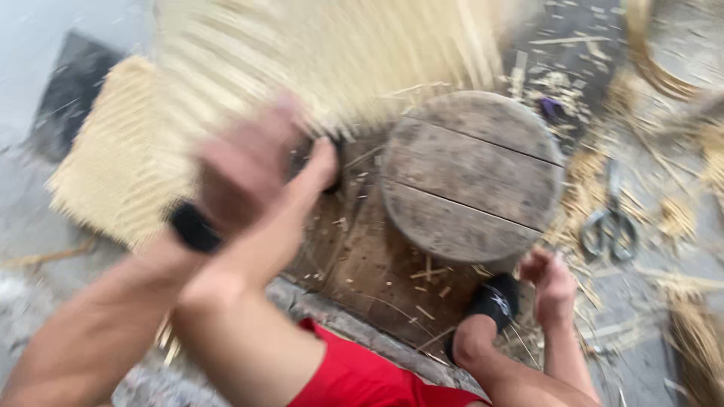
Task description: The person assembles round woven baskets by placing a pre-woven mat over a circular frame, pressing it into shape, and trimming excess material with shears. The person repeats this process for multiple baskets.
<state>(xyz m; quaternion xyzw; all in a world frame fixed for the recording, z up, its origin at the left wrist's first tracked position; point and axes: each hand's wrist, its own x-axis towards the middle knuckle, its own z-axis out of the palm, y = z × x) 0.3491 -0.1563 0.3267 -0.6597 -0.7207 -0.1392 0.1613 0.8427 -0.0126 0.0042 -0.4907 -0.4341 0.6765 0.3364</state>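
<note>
A pale woven straw mat [249, 68], made of thin flat strips plaited into a ribbed sheet with loose frayed ends, hangs blurred just to the upper left of a round wooden block [471, 173]. The block is grey and weathered, built of three planks with dark seams between them, and serves as the fixed point of the scene. The person's left hand [245, 169], smeared by motion, lies against the mat's lower edge, left of the block; a dark object [194, 226] shows at its wrist side, and whether the fingers are closed on it or on the mat cannot be told. A bare knee and shin rise in front of that hand, toes pointing toward the block. The right hand [550, 283] sits just below the block's lower right rim, fingers curled loosely inward beside a black shoe [490, 301]; what, if anything, it pinches cannot be made out. Metal scissors [611, 226] lie on the ground to the right of the block, handles nearest the viewer. A brown board [354, 256] under the block is strewn with short straw clippings, and coarser golden straw bundles [694, 339] lie farther right. Red shorts [354, 377] show at the bottom edge.
</note>
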